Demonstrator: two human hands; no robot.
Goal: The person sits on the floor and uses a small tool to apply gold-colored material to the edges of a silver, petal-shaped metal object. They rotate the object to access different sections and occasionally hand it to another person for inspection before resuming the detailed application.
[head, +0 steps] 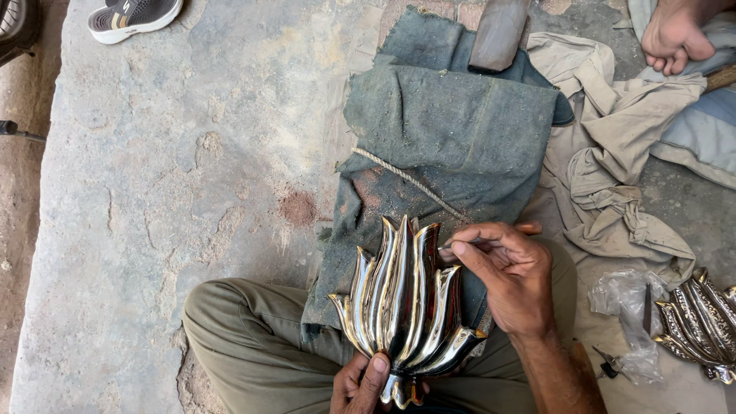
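Note:
A shiny metal leaf-shaped ornament (402, 307) with curved flame-like ribs rests over my lap. My left hand (360, 386) grips its narrow base from below, thumb on the front. My right hand (510, 276) pinches a thin metal tool (460, 244) whose tip touches the upper right rib of the ornament. A dusty dark green cloth (452, 130) lies under and beyond the piece, with a pale rope (406, 180) across it.
A beige rag (606, 176) lies crumpled at right. A second shiny ornament (701, 322) and clear plastic (625, 303) sit at the right edge. Another person's foot (675, 34) shows top right, a shoe (130, 15) top left, and a dark block (498, 34) lies on the cloth.

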